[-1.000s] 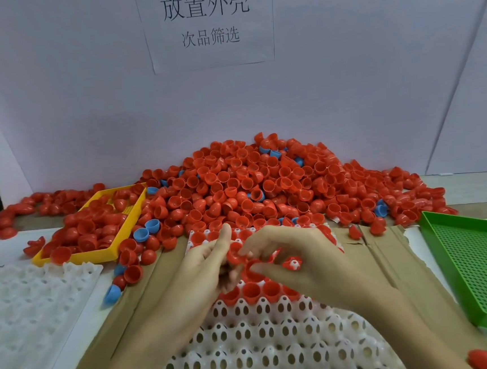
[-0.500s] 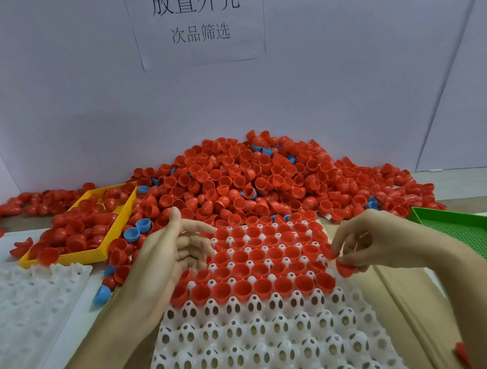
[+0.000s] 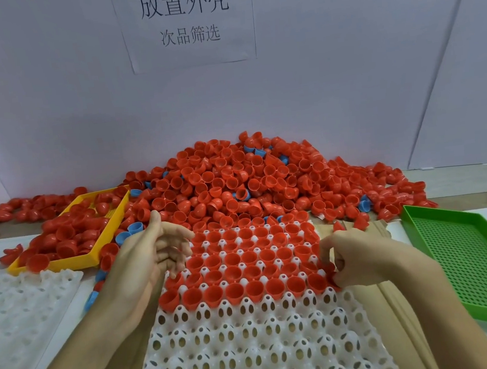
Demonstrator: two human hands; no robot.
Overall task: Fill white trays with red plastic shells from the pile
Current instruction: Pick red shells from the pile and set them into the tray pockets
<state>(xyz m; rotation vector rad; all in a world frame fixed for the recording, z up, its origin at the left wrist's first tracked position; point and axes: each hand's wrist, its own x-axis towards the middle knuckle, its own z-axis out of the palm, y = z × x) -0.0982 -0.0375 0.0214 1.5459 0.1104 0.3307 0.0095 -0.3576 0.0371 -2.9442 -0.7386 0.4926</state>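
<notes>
A white tray (image 3: 250, 345) with egg-shaped holes lies in the middle of the tabletop (image 3: 471, 182), its far rows filled with red shells (image 3: 252, 260) sitting open side up, its near rows bare. The right hand (image 3: 367, 261) is at the right end of the nearest filled row, thumb and fingers pinching a red shell (image 3: 329, 268) at the tray's edge. The left hand (image 3: 148, 257) hovers at the tray's left edge, fingers loosely curled and spread, holding nothing that can be seen. Behind the tray rises the pile (image 3: 242, 181) of red shells, with a few blue shells (image 3: 128, 232) mixed in. A yellow tray (image 3: 95, 250) holding more red shells sits to the left, a second white tray (image 3: 18, 316) lies at the near left, and a green perforated tray (image 3: 472, 258) sits to the right. A paper sign (image 3: 186, 21) with printed characters hangs on the back wall.
</notes>
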